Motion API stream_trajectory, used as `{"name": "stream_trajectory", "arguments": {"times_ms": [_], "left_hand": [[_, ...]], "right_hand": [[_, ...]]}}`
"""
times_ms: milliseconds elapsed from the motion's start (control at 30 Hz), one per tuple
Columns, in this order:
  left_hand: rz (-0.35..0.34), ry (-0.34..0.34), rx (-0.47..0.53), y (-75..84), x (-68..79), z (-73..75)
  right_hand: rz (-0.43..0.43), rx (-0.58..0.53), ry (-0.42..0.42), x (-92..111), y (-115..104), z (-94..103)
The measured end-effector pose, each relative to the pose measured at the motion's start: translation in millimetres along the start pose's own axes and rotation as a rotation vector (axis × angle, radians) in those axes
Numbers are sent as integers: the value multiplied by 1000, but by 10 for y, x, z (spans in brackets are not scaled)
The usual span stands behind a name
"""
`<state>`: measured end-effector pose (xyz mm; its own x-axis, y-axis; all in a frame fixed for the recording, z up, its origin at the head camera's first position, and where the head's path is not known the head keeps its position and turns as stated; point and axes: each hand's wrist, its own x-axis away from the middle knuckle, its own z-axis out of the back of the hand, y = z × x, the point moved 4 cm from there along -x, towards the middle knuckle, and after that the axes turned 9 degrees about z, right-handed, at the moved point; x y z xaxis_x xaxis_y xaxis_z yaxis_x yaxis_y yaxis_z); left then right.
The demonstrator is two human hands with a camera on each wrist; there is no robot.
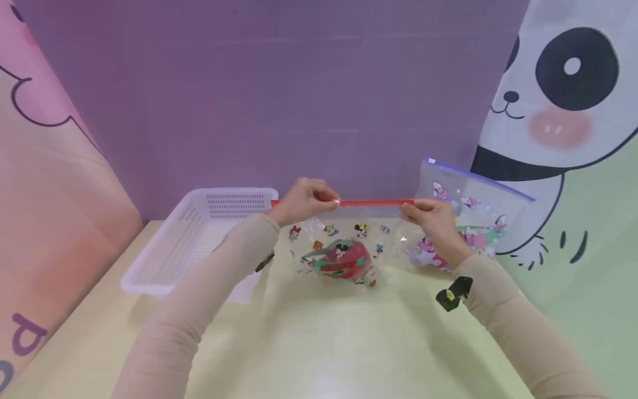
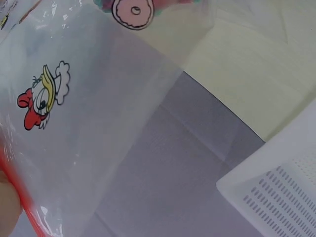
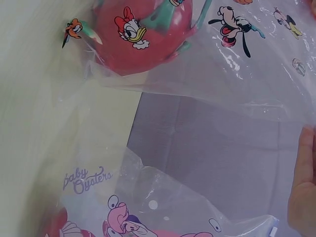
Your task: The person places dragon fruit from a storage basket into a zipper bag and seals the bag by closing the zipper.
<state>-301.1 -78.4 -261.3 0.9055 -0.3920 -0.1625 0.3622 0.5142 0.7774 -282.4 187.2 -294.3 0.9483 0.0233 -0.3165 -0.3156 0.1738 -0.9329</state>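
Note:
A clear zip bag (image 1: 376, 227) with a red zip strip and cartoon prints hangs upright between both hands. Inside its lower part lies a round red thing with green flaps (image 3: 143, 34), much like a dragon fruit. My left hand (image 1: 305, 200) pinches the red strip at its small pale slider, left of the strip's middle. At the strip's right end, my right hand (image 1: 435, 221) grips the bag between thumb and fingers. Only a fingertip (image 2: 8, 205) of the left hand shows in the left wrist view, on the red strip.
A white perforated basket (image 1: 199, 191) stands on the pale table (image 1: 329, 354) at the left. Behind the right hand, another zip bag (image 1: 478, 194) with a purple strip and pink prints stands filled. A purple backdrop (image 1: 319, 100) rises behind the table.

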Motion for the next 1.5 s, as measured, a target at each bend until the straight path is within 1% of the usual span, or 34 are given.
{"name": "stream_trajectory", "arguments": {"times_ms": [167, 367, 500, 667, 733, 833, 933, 1067, 1267, 1367, 1500], "left_hand": [[-10, 10, -23, 8, 19, 26], [-28, 32, -40, -13, 37, 70], [-35, 44, -47, -40, 53, 100], [-22, 51, -39, -57, 70, 130], [-16, 51, -39, -59, 78, 138], [-27, 49, -47, -60, 81, 140], [-40, 45, -50, -67, 87, 138], [-35, 36, -46, -77, 102, 144], [-27, 27, -32, -84, 119, 140], [-22, 28, -28, -96, 122, 156], [-32, 34, -40, -111, 125, 178]], "right_hand": [[-3, -28, 13, -2, -8, -1], [-28, -19, 11, 11, -31, -3], [-29, -13, 11, 28, -41, -7], [-19, -31, 13, 24, -51, -8], [-16, -31, 12, 21, -48, -7], [-10, -12, 8, 28, -38, 3], [-1, -25, 7, 29, -21, 9], [7, -40, 6, 25, -14, 5], [-21, 2, 7, 47, -2, 27], [-23, -11, 5, 45, -7, 25], [-5, -28, 7, 41, -14, 20]]}}
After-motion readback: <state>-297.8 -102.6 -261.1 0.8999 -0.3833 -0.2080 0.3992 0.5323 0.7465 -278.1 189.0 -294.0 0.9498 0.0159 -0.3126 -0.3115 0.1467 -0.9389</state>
